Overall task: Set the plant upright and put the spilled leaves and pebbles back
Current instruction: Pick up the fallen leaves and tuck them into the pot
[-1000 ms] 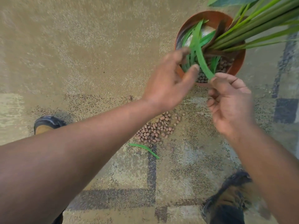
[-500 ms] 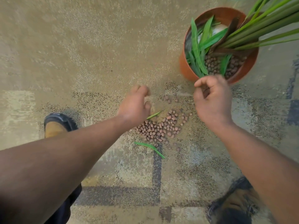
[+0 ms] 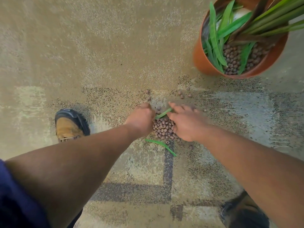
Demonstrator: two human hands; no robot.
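Note:
The orange pot [image 3: 201, 62] stands upright on the carpet at the upper right. It holds the plant [image 3: 269, 18], several loose green leaves and brown pebbles. A pile of spilled pebbles [image 3: 162, 128] lies on the carpet at the centre. My left hand [image 3: 141, 120] is against the pile's left side with its fingers hidden beneath it. My right hand [image 3: 185, 124] rests on the pile's right side, fingers stretched forward. A short green leaf [image 3: 163, 113] lies between both hands and touches my right fingertips. A second leaf [image 3: 162, 144] lies just below the pile.
Stray pebbles [image 3: 181, 94] are scattered beyond the pile toward the pot. My left shoe [image 3: 69, 125] is left of the pile and my right shoe [image 3: 243, 213] is at the lower right. Patterned carpet [image 3: 98, 46] covers the floor.
Both hands have dropped from the pot's rim to the pebble pile and now flank it. The leaves held a second ago now lie in the pot.

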